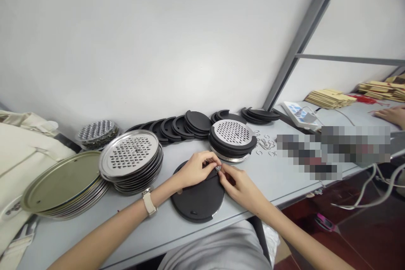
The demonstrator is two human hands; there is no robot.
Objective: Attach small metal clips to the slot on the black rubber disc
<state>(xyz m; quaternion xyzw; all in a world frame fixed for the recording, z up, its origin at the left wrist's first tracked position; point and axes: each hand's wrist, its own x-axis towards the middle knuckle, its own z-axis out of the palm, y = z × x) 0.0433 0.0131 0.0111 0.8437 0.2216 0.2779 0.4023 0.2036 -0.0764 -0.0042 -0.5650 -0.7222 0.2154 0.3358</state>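
A round black disc (198, 200) lies on the grey table near its front edge. My left hand (199, 168) is over the disc's upper part, thumb and fingers pinched on a small shiny metal piece (218, 168). From the right, my right hand (236, 181) meets it at the disc's upper right edge, its fingertips closed on the same piece. The exact shape of the piece is hidden by the fingers. Just behind my hands stands a stack of black rings topped by a perforated metal plate (232, 133). Loose metal rings and clips (264, 143) are scattered to its right.
Perforated metal plates (131, 154) and olive trays (66, 181) are stacked at the left. More black discs (198, 121) line the wall. At the right are a white power strip (299, 114), yellowish packets (329, 98) and another person's hand (390, 114).
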